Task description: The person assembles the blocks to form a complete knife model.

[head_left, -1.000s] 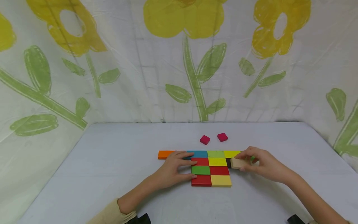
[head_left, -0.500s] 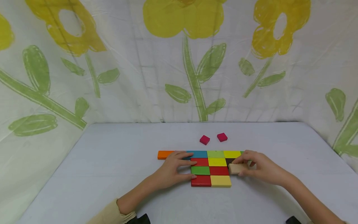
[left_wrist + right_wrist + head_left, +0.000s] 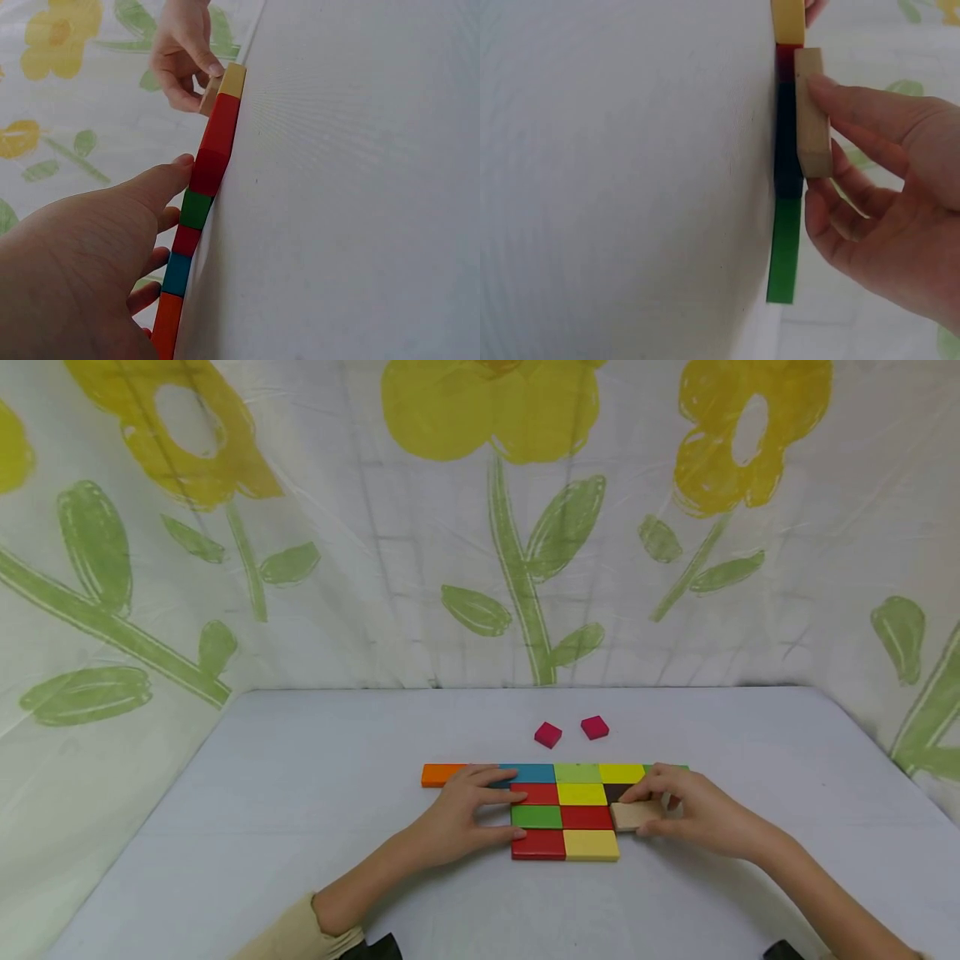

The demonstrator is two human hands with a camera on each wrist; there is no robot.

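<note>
A plain wooden block (image 3: 633, 816) is pinched between the thumb and fingers of my right hand (image 3: 703, 810), at the right end of the row with a green block (image 3: 536, 816) and a red block (image 3: 587, 817). In the right wrist view the wooden block (image 3: 814, 124) stands higher than the navy block (image 3: 786, 142) behind it. My left hand (image 3: 459, 818) lies against the left side of the block layout, fingers extended. Its fingertips touch the blue block (image 3: 536, 772), the red block (image 3: 536, 793) and the lower red block (image 3: 537, 846).
The flat layout also has an orange block (image 3: 441, 775), a light green block (image 3: 576, 773), yellow blocks and a pale yellow block (image 3: 591, 845). Behind it lie two small crimson blocks, one left (image 3: 548, 735) and one right (image 3: 595, 727). A flower-printed cloth (image 3: 337, 610) hangs beyond the white table (image 3: 337, 735).
My right hand has brought the wooden block toward me and slightly left, from beside the dark block to beside the red block one row nearer. My left hand has stayed in place.
</note>
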